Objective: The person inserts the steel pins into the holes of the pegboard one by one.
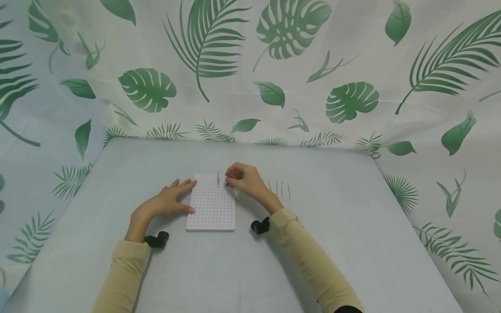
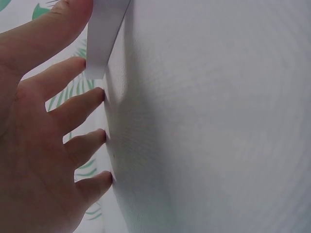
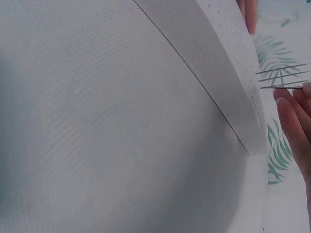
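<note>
A white board with a grid of small holes lies flat on the table. My left hand has its fingers spread and touches the board's left edge with thumb and index finger; in the left wrist view the other fingertips rest on the table. Above the board's upper right part is my right hand, pinching a thin dark needle between thumb and fingers. Its tip is at the board's holed face; whether it sits in a hole I cannot tell. Beside it, thin needles stand upright in the board.
Several thin needles lie in a loose row on the white table, right of the right hand. Black wrist devices sit by both wrists. A leaf-print curtain hangs behind and at the sides.
</note>
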`<control>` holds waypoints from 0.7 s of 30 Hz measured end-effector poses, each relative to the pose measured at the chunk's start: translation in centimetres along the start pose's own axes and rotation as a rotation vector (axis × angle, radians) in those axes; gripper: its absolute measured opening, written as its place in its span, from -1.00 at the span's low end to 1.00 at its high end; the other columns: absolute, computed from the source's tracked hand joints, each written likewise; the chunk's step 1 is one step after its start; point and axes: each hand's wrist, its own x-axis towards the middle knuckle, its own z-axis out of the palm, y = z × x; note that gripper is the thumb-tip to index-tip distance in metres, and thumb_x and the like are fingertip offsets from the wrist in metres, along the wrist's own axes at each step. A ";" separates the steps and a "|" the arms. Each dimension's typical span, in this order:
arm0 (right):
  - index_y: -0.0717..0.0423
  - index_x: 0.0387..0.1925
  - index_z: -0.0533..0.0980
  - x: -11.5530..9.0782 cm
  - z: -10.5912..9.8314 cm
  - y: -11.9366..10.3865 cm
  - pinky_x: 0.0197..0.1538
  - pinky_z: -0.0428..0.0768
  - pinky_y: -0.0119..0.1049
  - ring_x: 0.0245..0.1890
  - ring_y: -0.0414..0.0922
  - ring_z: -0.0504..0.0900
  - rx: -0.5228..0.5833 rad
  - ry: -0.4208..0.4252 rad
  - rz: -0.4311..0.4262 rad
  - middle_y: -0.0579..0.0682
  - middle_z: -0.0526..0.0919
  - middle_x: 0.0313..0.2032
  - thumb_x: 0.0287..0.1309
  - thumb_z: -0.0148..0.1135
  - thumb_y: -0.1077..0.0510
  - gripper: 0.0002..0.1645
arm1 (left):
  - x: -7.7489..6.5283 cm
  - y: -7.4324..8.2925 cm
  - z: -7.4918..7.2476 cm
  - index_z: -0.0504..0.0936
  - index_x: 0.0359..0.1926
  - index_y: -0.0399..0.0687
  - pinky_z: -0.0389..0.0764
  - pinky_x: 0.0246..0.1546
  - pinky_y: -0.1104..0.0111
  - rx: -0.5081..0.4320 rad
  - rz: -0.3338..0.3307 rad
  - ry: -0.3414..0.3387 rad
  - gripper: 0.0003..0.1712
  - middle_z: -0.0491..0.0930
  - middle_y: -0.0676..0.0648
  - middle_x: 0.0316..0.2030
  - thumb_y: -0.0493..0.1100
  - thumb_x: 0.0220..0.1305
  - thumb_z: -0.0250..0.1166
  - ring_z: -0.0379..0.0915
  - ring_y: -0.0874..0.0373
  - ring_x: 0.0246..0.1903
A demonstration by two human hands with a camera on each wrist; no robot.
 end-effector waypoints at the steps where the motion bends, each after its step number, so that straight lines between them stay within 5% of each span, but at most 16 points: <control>1: 0.18 -0.17 0.65 0.0 0.1 0.0 -0.16 0.74 -0.36 -0.25 -0.07 0.80 0.010 -0.005 0.002 0.09 0.79 -0.23 0.24 0.38 0.30 -0.87 | 0.0 0.0 0.0 0.10 0.61 -0.16 -0.29 0.46 -0.44 -0.001 0.003 0.001 0.12 -0.05 -0.40 0.59 0.13 0.22 0.48 -0.36 -0.52 0.56; 21: 0.19 -0.21 0.65 0.7 1.2 -0.3 -0.20 0.75 -0.40 -0.25 -0.07 0.82 0.058 -0.039 -0.009 0.10 0.80 -0.22 0.21 0.42 0.31 -0.88 | 0.1 -0.3 0.2 0.10 0.61 -0.14 -0.28 0.46 -0.43 0.015 -0.009 0.008 0.12 -0.03 -0.38 0.59 0.15 0.22 0.47 -0.35 -0.50 0.56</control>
